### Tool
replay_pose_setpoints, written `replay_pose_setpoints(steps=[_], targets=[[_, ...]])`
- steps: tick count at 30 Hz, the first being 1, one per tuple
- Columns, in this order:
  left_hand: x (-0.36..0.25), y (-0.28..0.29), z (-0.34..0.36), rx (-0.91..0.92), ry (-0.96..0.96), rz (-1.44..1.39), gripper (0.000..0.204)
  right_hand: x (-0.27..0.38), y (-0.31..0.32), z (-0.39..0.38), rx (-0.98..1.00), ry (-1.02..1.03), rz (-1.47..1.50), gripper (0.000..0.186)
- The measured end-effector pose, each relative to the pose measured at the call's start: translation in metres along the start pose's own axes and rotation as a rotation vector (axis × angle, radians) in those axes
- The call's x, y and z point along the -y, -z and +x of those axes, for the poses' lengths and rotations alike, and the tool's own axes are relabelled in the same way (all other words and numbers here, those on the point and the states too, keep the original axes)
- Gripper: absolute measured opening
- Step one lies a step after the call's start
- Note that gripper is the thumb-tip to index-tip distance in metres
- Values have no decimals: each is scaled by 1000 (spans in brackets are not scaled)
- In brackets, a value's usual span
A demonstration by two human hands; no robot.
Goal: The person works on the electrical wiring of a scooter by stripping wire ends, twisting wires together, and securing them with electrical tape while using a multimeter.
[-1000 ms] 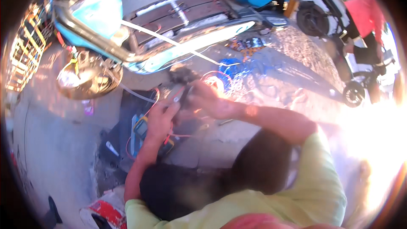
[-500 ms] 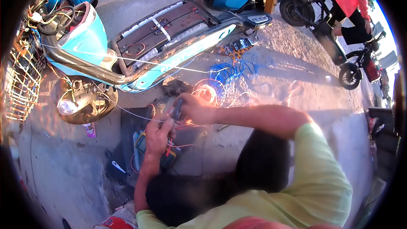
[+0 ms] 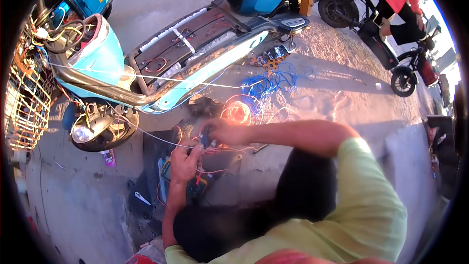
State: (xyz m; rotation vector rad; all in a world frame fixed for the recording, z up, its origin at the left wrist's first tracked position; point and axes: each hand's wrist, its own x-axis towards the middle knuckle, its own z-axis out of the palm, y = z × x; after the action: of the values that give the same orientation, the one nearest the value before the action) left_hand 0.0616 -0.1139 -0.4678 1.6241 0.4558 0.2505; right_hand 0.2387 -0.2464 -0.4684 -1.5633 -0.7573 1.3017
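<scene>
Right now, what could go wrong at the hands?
Dark tool in the right hand sits right by the left hand's fingertips: a slip could nip them.
White wire runs from near the headlamp unit to the left hand: a tug might strain it.
Loose blue wire lies beside the reddish coil: they could tangle.

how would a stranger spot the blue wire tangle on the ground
Find the long light-blue scooter frame, upper middle. On the ground below its right end lies the loose blue wire tangle, its colour unlike the round orange-red wire coil beside it.
</scene>
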Motion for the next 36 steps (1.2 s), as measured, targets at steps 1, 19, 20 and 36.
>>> replay_pose_setpoints(steps=[1, 19, 20, 36], targets=[[1, -1, -1, -19, 6, 2, 14, 7, -3, -4, -40, -50, -26, 34], [10, -20, 12, -120, 255, -217, 21, 27, -6, -30, -233, 505, -792, 29], [7, -23, 12, -127, 281, -230, 21, 27, -1, -30, -255, 504, -802, 29], [4, -27, 10, -151, 92, -39, 15, 14, -10, -23, -134, 414, -759, 27]])
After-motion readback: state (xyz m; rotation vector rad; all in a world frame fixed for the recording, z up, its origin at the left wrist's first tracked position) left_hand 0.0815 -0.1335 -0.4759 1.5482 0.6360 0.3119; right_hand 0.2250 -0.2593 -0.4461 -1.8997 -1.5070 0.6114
